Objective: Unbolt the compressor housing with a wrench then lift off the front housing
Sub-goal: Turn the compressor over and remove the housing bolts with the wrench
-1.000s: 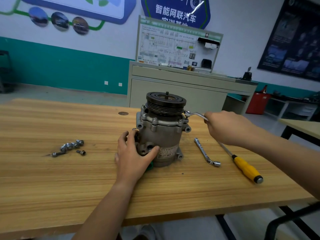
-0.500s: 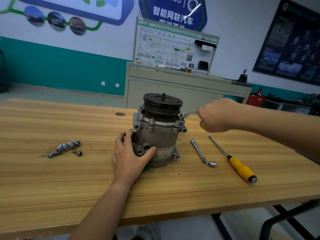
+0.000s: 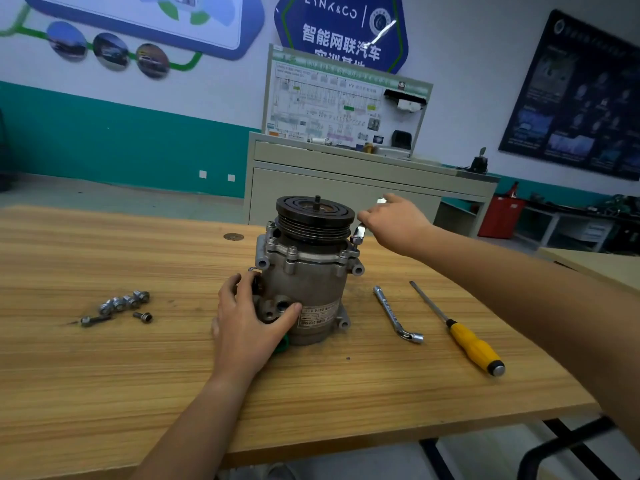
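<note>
A grey metal compressor (image 3: 304,282) stands upright on the wooden table (image 3: 138,375), its black pulley (image 3: 315,213) on top. My left hand (image 3: 246,327) grips the lower left side of its body. My right hand (image 3: 394,221) holds a bent silver wrench (image 3: 359,233) whose socket end sits on a bolt at the housing's upper right flange. The wrench's free end sticks up past my fingers.
Several loose bolts (image 3: 121,304) lie on the table to the left. Right of the compressor lie a second L-shaped socket wrench (image 3: 396,315) and a yellow-handled screwdriver (image 3: 464,336). A grey cabinet with a display board (image 3: 346,174) stands behind the table.
My right hand has swung the wrench handle away from me, round toward the back of the compressor. My left hand keeps its grip on the body.
</note>
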A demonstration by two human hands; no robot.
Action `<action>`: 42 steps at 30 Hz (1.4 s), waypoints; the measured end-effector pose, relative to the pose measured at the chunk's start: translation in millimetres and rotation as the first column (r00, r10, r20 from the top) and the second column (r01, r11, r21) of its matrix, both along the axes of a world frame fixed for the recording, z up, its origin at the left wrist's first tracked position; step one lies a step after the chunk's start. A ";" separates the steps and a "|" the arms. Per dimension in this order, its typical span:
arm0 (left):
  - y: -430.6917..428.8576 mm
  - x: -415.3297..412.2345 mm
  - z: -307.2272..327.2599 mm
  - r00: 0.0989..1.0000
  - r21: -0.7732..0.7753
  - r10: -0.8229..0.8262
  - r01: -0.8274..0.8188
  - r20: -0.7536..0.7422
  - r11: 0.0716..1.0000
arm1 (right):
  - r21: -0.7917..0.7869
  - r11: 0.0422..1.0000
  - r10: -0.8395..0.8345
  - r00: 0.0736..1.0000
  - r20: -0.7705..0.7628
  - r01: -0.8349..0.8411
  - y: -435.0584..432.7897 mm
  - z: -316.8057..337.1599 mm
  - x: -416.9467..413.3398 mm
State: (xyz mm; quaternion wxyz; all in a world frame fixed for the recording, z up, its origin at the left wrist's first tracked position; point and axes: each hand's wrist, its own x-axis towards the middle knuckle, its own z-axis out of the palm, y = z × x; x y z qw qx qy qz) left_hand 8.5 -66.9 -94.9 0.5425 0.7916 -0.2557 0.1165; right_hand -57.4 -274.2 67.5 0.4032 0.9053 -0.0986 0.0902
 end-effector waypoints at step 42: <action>0.5 -0.8 -0.8 1.000 0.008 0.008 -0.008 -0.004 1.000 | 0.037 0.970 -0.240 0.971 -0.021 0.240 73.5 1.5 -62.7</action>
